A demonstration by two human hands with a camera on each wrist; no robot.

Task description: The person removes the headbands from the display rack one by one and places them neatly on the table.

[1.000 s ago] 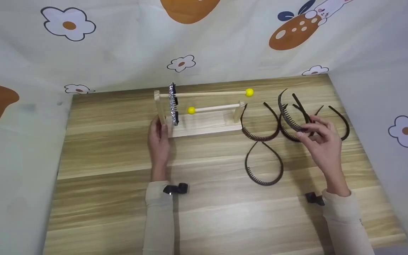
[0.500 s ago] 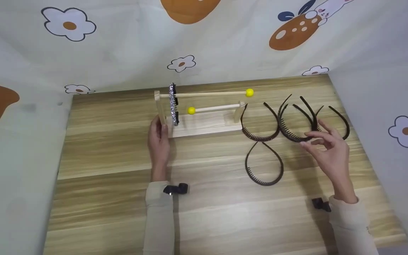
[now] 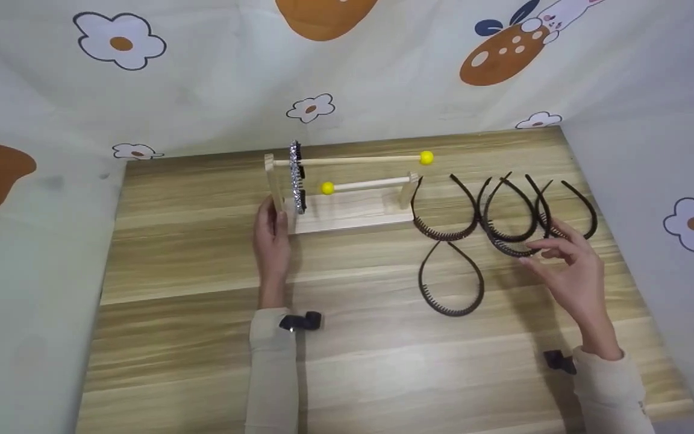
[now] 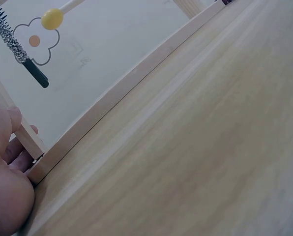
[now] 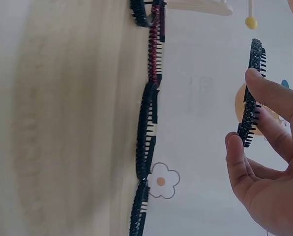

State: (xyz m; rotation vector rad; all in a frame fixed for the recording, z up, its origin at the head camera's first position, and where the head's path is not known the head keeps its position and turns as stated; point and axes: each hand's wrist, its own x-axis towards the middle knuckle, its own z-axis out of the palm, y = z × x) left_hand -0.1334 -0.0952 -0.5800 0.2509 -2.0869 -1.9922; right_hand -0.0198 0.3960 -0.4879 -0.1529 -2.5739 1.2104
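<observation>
My right hand (image 3: 573,274) pinches a dark glittery headband (image 3: 502,246) between thumb and fingers, its open ends pointing away from me. In the right wrist view this held headband (image 5: 249,105) is raised off the table, with comb teeth along its inner side. My left hand (image 3: 271,241) grips the foot of the left upright of a wooden rack (image 3: 347,211). Yellow balls cap the rack's two rods. A silver glittery headband (image 3: 296,181) hangs on the upper rod near the left upright; nothing hangs on the lower rod.
Several dark toothed headbands lie right of the rack: one headband (image 3: 445,237) beside its base, another headband (image 3: 452,313) nearer me, a third headband (image 3: 593,220) at the far right. A patterned cloth (image 3: 214,78) stands behind the wood-grain table (image 3: 383,361).
My right hand has moved right and toward me, turning the held headband from nearly edge-on to show its loop. My left hand has stayed on the rack.
</observation>
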